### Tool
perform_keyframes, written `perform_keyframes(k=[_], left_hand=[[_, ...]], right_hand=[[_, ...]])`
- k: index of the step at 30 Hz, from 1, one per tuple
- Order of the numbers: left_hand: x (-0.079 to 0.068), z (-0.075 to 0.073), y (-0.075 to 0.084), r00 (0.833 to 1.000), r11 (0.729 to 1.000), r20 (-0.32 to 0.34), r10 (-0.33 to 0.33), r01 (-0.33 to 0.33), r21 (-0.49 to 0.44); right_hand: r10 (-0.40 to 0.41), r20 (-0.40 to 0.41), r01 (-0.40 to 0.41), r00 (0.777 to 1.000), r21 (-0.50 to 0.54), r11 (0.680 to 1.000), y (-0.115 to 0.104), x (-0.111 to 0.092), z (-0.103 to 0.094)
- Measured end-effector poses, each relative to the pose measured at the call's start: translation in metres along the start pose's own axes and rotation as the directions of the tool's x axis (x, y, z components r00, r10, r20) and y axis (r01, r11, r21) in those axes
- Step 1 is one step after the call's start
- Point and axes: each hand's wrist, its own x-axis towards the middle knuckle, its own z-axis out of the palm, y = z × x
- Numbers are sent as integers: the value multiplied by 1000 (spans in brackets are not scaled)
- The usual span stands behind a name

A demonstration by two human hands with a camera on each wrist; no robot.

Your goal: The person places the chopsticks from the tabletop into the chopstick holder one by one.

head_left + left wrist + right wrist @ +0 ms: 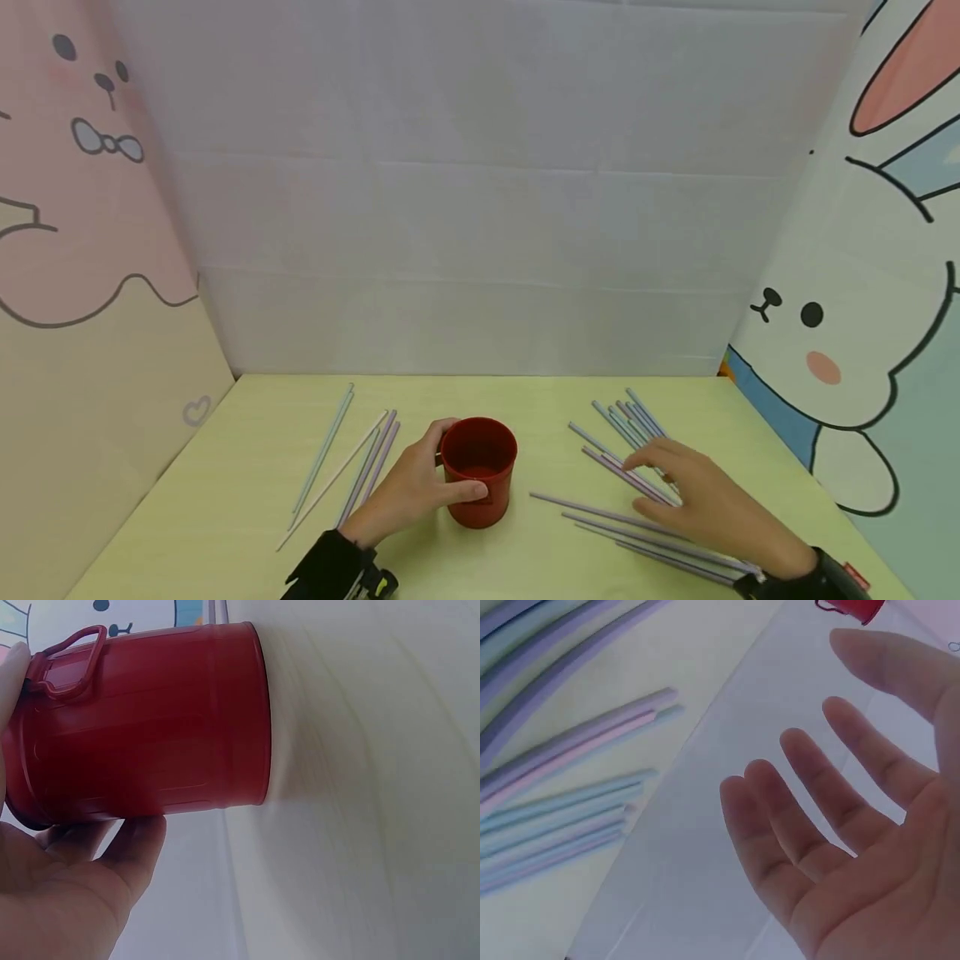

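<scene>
A small red metal bucket (487,511) stands upright on the table, its open mouth facing up. My left hand (412,487) grips it from the left, thumb across its near side and fingers around the far side. In the left wrist view, a loop handle (97,664) sticks out from the red wall near the rim. My right hand (697,500) hovers over the straws on the right, fingers spread and loosely bent. Its palm and fingers hold nothing in the right wrist view. Under and beside it lie several pastel straws (600,458) in lilac, blue and pink.
More straws (322,454) in blue, white and purple lie left of the bucket, partly behind the left hand. Several purple straws (600,508) spread below the right hand. A pale wall sheet (480,250) closes off the table's far edge, with cartoon-printed panels (847,350) at both sides.
</scene>
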Motion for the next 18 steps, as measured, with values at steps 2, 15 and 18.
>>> perform_keyframes(k=[2,15,18], left_hand=[[0,0,1,1000,1000,0,5,-5,6],[-1,-3,3,1000,1000,1,-3,3,-7],[-2,-2,7,1000,1000,2,-11,11,-9]], right_hand=[[-1,-18,0,1000,-61,998,8,-18,-8],[384,386,-355,839,-147,923,61,-106,-37],[424,465,-422,777,-113,899,70,-118,-36]])
